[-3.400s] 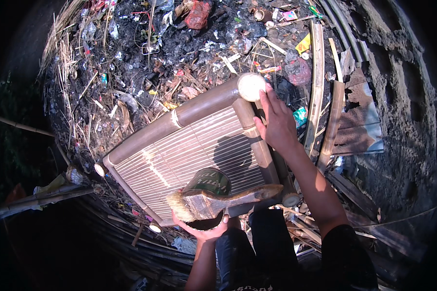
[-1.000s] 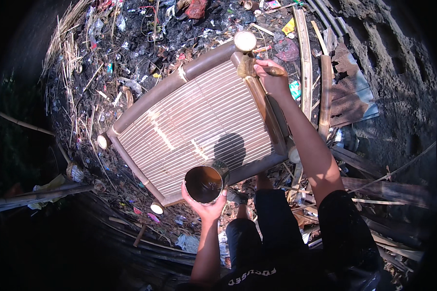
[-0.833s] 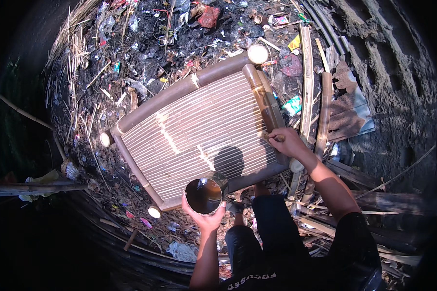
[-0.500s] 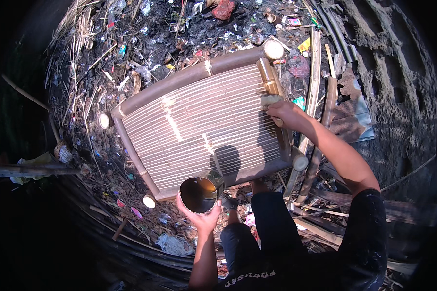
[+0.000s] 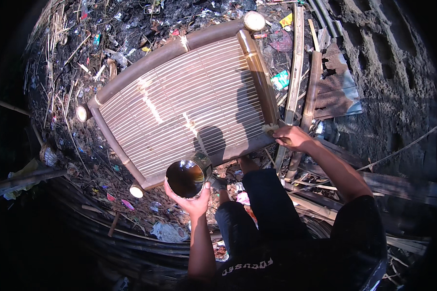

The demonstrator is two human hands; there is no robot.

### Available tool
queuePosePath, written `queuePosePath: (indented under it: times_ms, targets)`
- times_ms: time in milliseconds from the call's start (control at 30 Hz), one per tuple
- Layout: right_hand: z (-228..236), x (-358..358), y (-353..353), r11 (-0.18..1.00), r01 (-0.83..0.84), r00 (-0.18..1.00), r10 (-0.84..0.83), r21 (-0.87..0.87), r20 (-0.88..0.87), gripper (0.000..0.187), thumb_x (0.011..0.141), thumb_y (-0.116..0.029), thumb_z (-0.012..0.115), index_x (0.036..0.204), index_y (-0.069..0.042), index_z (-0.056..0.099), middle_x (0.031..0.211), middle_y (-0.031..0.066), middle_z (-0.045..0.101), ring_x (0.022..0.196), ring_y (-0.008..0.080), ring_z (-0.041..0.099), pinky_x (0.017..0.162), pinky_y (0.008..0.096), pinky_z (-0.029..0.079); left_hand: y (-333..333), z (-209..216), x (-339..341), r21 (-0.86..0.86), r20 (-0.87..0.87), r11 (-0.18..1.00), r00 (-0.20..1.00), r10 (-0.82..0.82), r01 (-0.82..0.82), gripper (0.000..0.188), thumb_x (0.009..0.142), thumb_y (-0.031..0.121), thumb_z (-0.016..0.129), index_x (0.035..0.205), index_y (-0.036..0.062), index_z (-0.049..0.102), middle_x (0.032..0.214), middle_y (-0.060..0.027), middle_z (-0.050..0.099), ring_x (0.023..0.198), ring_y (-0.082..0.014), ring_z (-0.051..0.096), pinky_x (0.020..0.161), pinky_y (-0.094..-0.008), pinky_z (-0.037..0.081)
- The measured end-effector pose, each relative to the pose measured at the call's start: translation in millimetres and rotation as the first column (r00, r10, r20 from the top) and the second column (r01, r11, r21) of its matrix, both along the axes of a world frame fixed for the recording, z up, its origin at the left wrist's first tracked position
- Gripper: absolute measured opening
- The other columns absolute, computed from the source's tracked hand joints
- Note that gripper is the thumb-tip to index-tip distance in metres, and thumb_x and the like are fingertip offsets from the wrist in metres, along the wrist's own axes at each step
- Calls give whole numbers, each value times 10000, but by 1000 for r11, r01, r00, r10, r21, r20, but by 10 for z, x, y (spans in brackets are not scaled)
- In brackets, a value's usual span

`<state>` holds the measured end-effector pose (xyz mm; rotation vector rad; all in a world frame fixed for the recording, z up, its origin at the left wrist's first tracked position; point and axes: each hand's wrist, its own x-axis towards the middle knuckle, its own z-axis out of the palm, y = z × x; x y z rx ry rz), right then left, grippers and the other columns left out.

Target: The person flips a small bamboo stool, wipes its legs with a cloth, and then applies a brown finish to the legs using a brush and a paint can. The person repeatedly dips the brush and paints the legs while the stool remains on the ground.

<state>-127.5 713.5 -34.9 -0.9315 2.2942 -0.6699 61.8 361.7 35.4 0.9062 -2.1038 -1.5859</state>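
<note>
Two hands are full here. The left hand (image 5: 194,204) curls wide round the can (image 5: 203,164), thumb on one side and fingers on the other, at the near edge of the slatted panel (image 5: 204,87) in front of the person's knees; brown liquid (image 5: 192,175) shows inside. The right hand (image 5: 294,138) is closed on the brush (image 5: 271,129), bristles at the panel's near right corner, by the end of the glossy right rail (image 5: 260,77). Pale lettering (image 5: 247,267) crosses the dark shirt (image 5: 301,259); I can't read the can's side, and the green packet (image 5: 280,80) beyond the right edge is too small.
</note>
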Motion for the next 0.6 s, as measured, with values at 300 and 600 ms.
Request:
queuePosePath:
  times_ms: [300,600]
  targets:
    - [62,468,-196,577,814,580,-798,-69,163,190,838,-166,724,950,-12,712,948,187,715,869,282,709,768,343,553,67,-299,-452,74,-5,986,989,-149,149,1123,650,20,851,1482,31,97,1417,-219,325,1266,-303,446,1049,-405,408]
    - [-827,-759,252,159,975,199,-938,-158,283,151,875,-167,689,948,-41,728,820,67,728,721,143,678,669,297,524,257,-808,-1309,-121,-13,963,969,-246,243,1039,673,47,857,1445,32,162,1373,-199,345,1251,-290,432,1053,-407,376]
